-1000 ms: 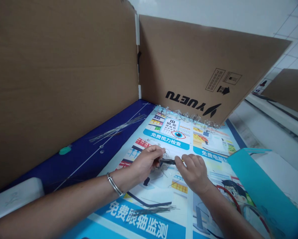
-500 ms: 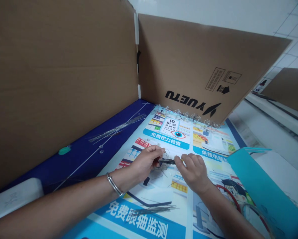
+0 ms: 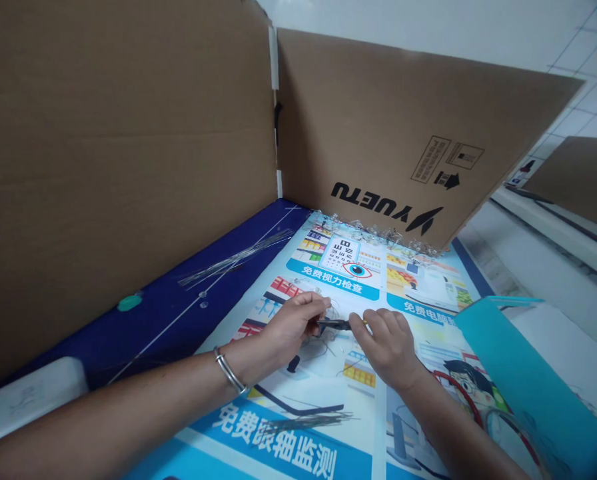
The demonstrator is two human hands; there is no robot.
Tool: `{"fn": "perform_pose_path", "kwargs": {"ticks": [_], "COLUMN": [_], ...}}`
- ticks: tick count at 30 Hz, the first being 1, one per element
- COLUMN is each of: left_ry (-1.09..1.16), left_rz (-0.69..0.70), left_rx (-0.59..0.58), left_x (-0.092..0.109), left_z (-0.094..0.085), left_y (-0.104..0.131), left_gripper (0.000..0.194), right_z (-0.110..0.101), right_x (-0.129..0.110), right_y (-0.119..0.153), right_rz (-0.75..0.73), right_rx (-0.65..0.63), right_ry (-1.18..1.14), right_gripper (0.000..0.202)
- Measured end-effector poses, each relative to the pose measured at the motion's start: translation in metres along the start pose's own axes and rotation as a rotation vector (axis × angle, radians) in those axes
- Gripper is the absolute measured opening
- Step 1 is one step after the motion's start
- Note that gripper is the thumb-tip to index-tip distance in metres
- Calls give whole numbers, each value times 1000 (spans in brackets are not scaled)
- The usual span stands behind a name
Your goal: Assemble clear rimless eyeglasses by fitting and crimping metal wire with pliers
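My right hand (image 3: 389, 343) is closed round the handles of dark-jawed pliers (image 3: 334, 325), which point left. My left hand (image 3: 292, 327) pinches a thin bent wire (image 3: 334, 307) right at the plier tips. The exact spot where jaws and wire meet is partly hidden by the left fingers. More thin wire and small clear bits lie on the printed sheet (image 3: 378, 400) under both hands. A bundle of short straight wires (image 3: 308, 421) rests nearer to me on that sheet.
A longer wire bundle (image 3: 238, 257) lies on the dark blue surface, with a green lump (image 3: 129, 303) to its left. Cardboard panels (image 3: 128, 133) stand at left and back. Clear wire pieces (image 3: 388, 235) line the back panel's foot. A turquoise box (image 3: 533, 380) is at right.
Almost nothing differs. Both hands, the pliers and the wire hold nearly the same position.
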State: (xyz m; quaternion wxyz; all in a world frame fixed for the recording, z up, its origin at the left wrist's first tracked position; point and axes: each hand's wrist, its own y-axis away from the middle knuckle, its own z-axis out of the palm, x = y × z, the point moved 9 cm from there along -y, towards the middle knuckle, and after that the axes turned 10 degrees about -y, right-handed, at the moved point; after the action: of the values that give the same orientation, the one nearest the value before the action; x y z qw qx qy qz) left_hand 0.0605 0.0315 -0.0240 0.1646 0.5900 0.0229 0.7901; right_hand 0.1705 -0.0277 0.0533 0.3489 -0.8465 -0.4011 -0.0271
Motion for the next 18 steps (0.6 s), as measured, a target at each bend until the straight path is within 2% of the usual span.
{"fn": "perform_pose_path", "kwargs": {"ticks": [18], "left_ry": [3], "left_rz": [52], "left_rx": [-43], "left_x": [3], "left_z": [1], "left_y": [-1], "left_gripper": [19], "right_z": [6], "right_x": [3], "right_y": [1], "right_rz": [35], "right_rx": [-53], "right_ry": [-23], "right_gripper": [17]}}
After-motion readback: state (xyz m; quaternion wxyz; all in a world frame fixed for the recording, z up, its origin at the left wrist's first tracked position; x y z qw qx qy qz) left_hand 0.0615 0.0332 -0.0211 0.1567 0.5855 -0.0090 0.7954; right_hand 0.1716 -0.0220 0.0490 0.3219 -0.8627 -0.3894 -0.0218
